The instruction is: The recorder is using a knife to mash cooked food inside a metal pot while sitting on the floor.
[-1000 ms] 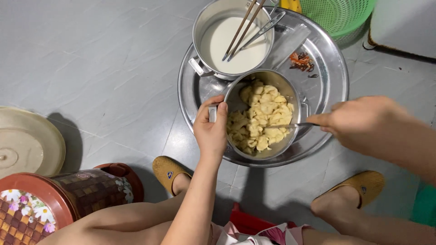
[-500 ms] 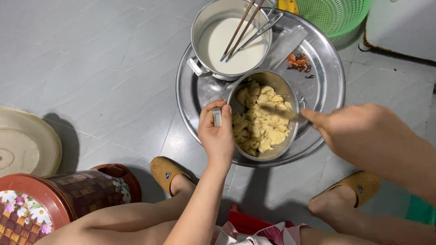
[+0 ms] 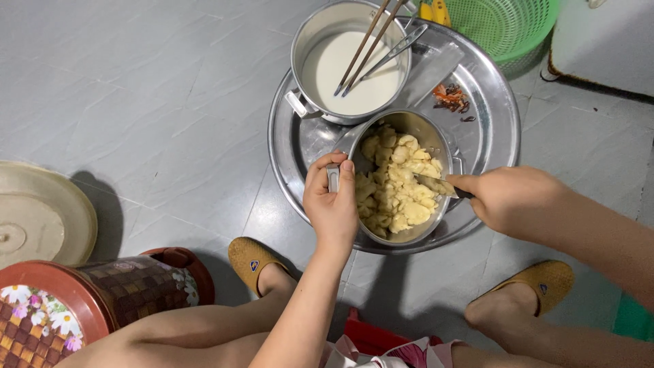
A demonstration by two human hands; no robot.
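Centre frame: left hand [image 3: 332, 204] grips the pot [image 3: 436, 133] handle, right hand [image 3: 507, 201] holds a knife [image 3: 432, 184] in the pale chunks [image 3: 392, 187] — mostly cut up, still lumpy.

The person has bare arms and legs, mustard-yellow slippers [image 3: 253, 262] on both feet, and floral-patterned clothing [image 3: 402, 356].

Shiny metal pots [image 3: 402, 136] sit on a glossy steel tray [image 3: 494, 129]; green plastic basket [image 3: 507, 24]; matt grey floor tiles [image 3: 136, 102].
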